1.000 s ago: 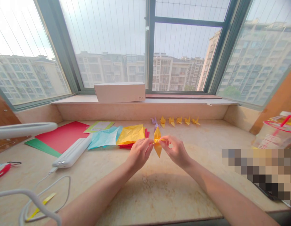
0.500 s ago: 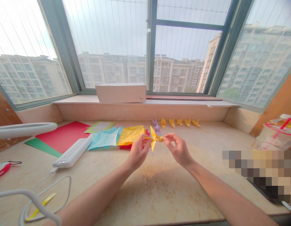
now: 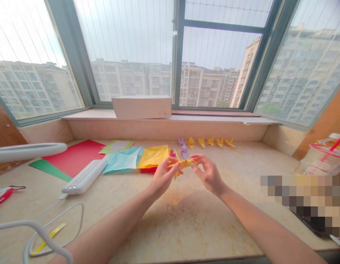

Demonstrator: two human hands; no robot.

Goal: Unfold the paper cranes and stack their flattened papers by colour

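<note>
A yellow paper crane (image 3: 185, 163) is held in the air between my two hands, its wings pointing up and down. My left hand (image 3: 166, 171) pinches it at the left, the fingers covering part of its body. At the other end, the thumb and fingers of my right hand (image 3: 207, 171) close on its right tip. Behind them on the counter stand two purple paper cranes (image 3: 184, 151) and a row of several finished yellow paper cranes (image 3: 210, 141).
Yellow paper (image 3: 153, 156), light blue paper (image 3: 122, 160) and red sheets (image 3: 76, 157) lie left of my hands. Nearer are a white power bank (image 3: 84, 177) and a looped cable (image 3: 82, 220). A drink cup (image 3: 322, 157) stands right; a white box (image 3: 141, 108) is on the sill.
The crane has turned between my hands, so its wings show narrower. My left fingers have shifted further in over its body; my right hand still grips the right end.
</note>
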